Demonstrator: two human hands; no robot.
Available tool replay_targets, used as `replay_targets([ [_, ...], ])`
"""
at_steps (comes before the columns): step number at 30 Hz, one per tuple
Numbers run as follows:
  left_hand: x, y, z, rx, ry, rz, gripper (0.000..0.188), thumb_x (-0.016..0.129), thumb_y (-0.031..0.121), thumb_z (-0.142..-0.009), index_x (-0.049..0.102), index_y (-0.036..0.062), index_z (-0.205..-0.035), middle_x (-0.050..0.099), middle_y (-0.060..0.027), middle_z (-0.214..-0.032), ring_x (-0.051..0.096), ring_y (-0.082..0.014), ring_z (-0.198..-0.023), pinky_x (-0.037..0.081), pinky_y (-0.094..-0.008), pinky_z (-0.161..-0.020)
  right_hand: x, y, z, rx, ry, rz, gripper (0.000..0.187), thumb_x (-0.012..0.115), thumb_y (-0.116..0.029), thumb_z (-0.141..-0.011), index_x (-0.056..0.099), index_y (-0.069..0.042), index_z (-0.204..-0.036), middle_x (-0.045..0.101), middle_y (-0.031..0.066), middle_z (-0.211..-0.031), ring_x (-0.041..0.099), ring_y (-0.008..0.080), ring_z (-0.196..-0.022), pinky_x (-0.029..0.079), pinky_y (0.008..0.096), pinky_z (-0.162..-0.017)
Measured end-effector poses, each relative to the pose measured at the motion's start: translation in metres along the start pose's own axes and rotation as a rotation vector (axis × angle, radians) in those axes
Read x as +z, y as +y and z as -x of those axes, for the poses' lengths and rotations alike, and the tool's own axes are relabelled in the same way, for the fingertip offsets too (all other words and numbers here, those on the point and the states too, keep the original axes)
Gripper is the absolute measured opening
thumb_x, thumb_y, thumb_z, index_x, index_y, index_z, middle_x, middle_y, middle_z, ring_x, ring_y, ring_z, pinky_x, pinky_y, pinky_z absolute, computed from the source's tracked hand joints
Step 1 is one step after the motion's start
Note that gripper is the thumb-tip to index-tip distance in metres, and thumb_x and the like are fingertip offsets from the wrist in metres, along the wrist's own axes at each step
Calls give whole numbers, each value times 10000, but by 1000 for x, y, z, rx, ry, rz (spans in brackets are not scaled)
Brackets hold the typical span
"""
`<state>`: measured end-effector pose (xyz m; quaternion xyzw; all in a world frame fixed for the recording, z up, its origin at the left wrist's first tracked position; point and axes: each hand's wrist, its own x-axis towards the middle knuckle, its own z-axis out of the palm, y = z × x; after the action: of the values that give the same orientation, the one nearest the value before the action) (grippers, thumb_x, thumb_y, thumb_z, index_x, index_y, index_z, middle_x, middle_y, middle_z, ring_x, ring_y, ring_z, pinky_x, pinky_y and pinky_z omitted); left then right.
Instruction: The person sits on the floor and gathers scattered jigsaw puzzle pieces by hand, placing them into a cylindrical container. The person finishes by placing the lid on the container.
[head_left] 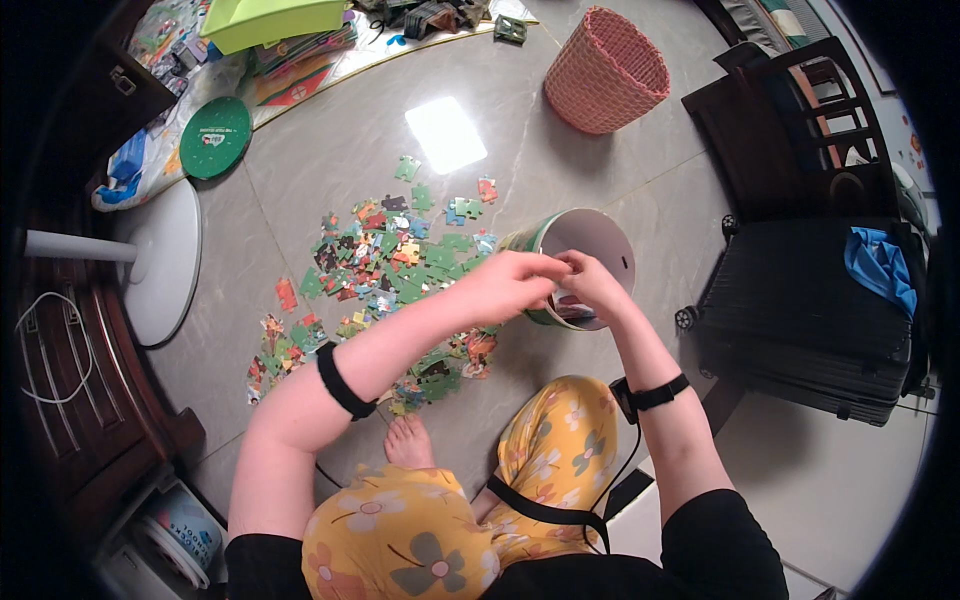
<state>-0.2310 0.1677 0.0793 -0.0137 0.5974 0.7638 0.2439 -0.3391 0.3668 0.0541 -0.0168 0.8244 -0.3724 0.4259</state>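
The person's left hand (515,287) and right hand (592,285) meet above the left rim of the round tub (605,240), fingertips nearly together; whether they pinch anything cannot be told. The tub (long axis apparently upright) sits on the floor (330,150), right of the puzzle pieces (440,255).

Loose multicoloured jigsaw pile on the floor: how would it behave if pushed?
The multicoloured pile of flat jigsaw pieces would probably slide: the grey tiled floor looks glossy. Overlapping pieces may shift together or scatter. Each seems light and fairly stiff, being small, thin and crisp-edged.
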Motion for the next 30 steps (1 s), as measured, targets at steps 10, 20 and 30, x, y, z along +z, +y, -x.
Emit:
replay_targets([
  [10, -67, -127, 111, -116, 383, -997, 898, 823, 397, -708, 435, 117, -1468, 297, -225, -1550, 296, -384, -1437, 378, -515, -1105, 85, -34, 71, -790, 13, 423, 355, 708, -66, -841, 611, -48, -1182, 628, 109, -1091, 665, 256, -961, 555, 349, -759],
  [20, -33, -170, 142, -340, 220, -1561, 1300, 914, 495, -529, 189, 251, -1580, 96, -164, -1647, 123, -415, -1505, 273, -714, -1085, 174, 29, 8, -361, -172, 1351, 1397, 935, -339, -549, 8, -277, -1592, 11, 211, -1633, 169, 543, -1432, 549, 625, -871],
  [30, -60, -166, 130, -253, 582, -1357, 887, 882, 281, -650, 460, 236, -1428, 290, -87, -1575, 425, -293, -1320, 502, -484, -881, 193, 23, -17, -484, 13, 1110, 1107, 901, -266, -628, 271, -294, -1539, 187, 149, -1602, 393, 379, -1324, 528, 516, -943],
])
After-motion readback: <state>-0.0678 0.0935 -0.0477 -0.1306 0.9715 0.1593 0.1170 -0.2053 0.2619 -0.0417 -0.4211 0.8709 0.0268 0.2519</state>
